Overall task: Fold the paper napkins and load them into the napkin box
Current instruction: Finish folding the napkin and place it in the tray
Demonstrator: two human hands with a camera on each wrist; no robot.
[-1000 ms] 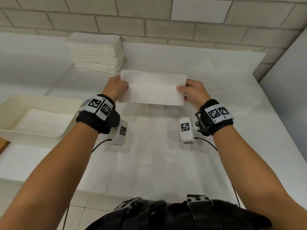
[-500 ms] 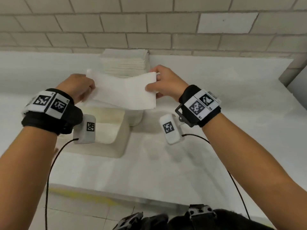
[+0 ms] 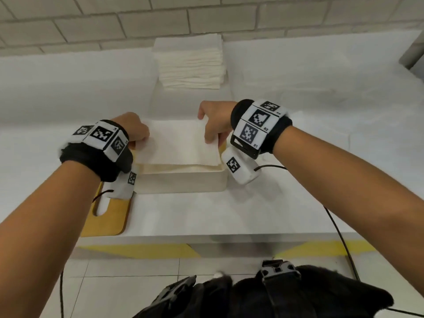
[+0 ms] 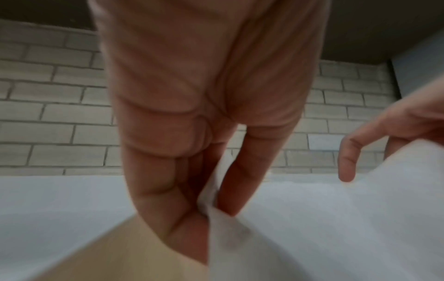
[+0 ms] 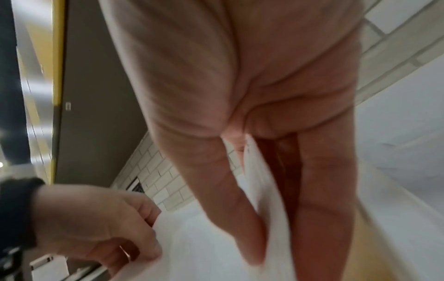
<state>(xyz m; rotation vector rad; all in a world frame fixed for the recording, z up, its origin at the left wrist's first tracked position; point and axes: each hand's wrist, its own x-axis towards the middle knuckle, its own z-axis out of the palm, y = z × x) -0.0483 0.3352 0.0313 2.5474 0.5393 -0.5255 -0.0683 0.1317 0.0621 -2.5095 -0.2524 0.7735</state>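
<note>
White table (image 3: 321, 157) carried a napkin stack (image 3: 189, 63) at the back wall, cream napkin box (image 3: 183, 182) nearer, on a wooden board (image 3: 110, 221). Folded napkin (image 3: 176, 145) sat over the box opening. Left hand (image 3: 133, 127) and right hand (image 3: 215, 122) each pinched one end.

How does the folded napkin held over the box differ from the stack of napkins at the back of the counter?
The folded napkin is a single piece pinched at its ends by the left hand and right hand; the napkin stack is many layers with no hand on it. The held one hangs over the open napkin box, slightly sagging; the stack rests flat beyond the box, near the brick wall. Both are plain white paper.
</note>
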